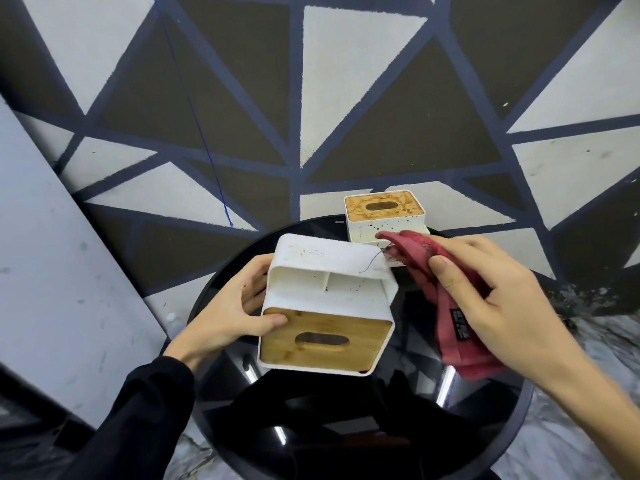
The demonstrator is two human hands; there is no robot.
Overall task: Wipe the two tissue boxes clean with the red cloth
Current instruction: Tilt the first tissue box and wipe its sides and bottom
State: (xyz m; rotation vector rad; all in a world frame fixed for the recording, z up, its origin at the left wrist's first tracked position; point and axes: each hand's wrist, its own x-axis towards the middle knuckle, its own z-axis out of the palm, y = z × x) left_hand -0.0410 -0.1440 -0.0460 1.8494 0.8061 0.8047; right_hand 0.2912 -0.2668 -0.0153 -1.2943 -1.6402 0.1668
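Observation:
My left hand [228, 313] grips the near tissue box [329, 299], a white box with a bamboo lid, tilted so the lid faces me and its white side faces up. Small dark specks mark that white side. My right hand [498, 292] holds the red cloth [446, 306], whose free end reaches toward the box's upper right corner. The second tissue box [384, 216] stands upright at the far edge of the table, its bamboo lid stained and its white front spotted.
Both boxes are over a round black glossy table [346, 410] that reflects ceiling lights. Behind it rises a wall [311, 98] painted with grey, brown and blue triangles. A grey panel [52, 254] leans at the left. Marble-patterned floor shows at the right.

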